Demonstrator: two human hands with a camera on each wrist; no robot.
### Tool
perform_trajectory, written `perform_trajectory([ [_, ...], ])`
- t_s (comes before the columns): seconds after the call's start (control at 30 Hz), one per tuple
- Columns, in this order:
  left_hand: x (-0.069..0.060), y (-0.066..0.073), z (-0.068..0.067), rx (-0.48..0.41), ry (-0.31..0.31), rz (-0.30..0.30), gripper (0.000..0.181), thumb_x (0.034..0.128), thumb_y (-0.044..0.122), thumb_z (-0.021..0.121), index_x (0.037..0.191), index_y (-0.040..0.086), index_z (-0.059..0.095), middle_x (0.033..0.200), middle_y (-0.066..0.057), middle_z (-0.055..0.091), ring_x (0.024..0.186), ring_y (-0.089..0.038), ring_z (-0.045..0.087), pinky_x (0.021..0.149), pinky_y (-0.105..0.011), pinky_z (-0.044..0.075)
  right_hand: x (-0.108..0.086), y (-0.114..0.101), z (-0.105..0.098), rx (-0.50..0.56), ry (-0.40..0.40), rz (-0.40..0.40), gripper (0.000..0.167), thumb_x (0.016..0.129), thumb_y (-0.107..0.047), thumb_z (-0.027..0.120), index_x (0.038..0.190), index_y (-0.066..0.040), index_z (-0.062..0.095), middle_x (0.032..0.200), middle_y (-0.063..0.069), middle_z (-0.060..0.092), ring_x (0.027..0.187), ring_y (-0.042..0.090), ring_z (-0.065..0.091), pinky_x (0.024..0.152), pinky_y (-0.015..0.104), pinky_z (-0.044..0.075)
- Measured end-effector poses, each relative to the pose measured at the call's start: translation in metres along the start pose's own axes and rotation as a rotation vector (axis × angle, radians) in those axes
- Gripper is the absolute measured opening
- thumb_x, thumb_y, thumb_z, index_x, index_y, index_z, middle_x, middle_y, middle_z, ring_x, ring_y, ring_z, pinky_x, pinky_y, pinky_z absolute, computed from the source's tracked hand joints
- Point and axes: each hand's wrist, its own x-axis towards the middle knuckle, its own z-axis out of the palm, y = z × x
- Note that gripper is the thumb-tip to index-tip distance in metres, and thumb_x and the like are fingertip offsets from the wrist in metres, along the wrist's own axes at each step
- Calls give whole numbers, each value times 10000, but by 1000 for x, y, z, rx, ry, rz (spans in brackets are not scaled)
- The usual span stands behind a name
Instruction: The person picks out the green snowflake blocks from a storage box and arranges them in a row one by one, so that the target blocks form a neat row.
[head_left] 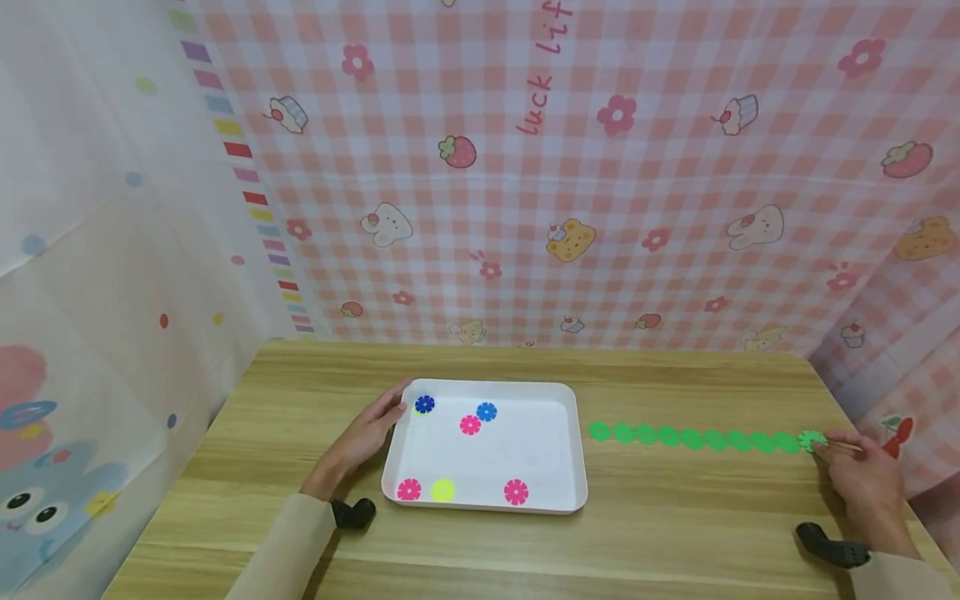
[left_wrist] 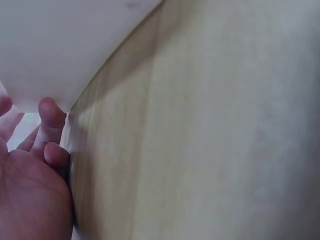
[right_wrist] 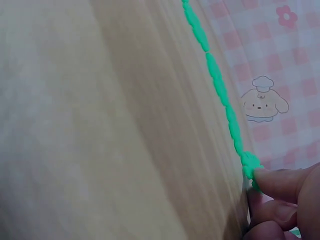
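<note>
A white rectangular tray lies on the table, holding several notched plastic discs in pink, blue and yellow. My left hand grips the tray's left side near its far corner, thumb over the rim; in the left wrist view its fingertips meet the tray wall. Right of the tray runs a straight row of green notched discs. At the row's right end, my right hand pinches a green disc between thumb and finger. The right wrist view shows this disc touching the row's end.
The wooden table extends to a checked pink cloth hanging along its back. A white patterned cloth hangs at the left. Dark wrist bands sit on both wrists.
</note>
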Motion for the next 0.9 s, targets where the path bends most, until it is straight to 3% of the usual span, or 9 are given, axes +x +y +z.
perform_trajectory([
  [0.2,1,0,0,-14,5,9,485,1076,300,403,1552,337,318,1614,-107,272,1489,-299,239,1213,-514,180,-2,-4,3,-42,55,-6,57,940,-212,633,934,-168,598,607,-295,452,559,-46,469,494,187,426],
  [0.4,0,0,1,-10,6,11,484,1080,278,393,1558,301,318,1612,-132,270,1489,-316,235,1213,-509,182,-4,-4,7,-121,114,-64,208,930,-173,633,1038,-4,581,603,-263,427,539,-37,433,486,176,394],
  [0.67,-2,1,1,-9,7,27,495,1078,287,398,1563,230,317,1608,-178,261,1492,-341,211,1215,-520,157,-4,-1,7,-136,115,-68,250,931,-195,631,1068,9,584,614,-254,434,550,-28,431,488,179,393],
  [0.8,-2,0,1,-22,19,28,501,1079,273,399,1568,216,306,1594,-183,287,1478,-343,249,1211,-520,179,-3,-1,6,-136,110,-54,247,932,-209,616,1062,-3,578,621,-261,429,559,-24,432,493,185,395],
  [0.9,-2,0,2,-44,34,27,500,1079,261,403,1568,221,305,1561,-193,338,1443,-356,317,1200,-527,223,-6,-4,7,-169,105,-102,295,942,-236,600,1098,14,594,621,-267,440,553,-58,428,495,186,395],
])
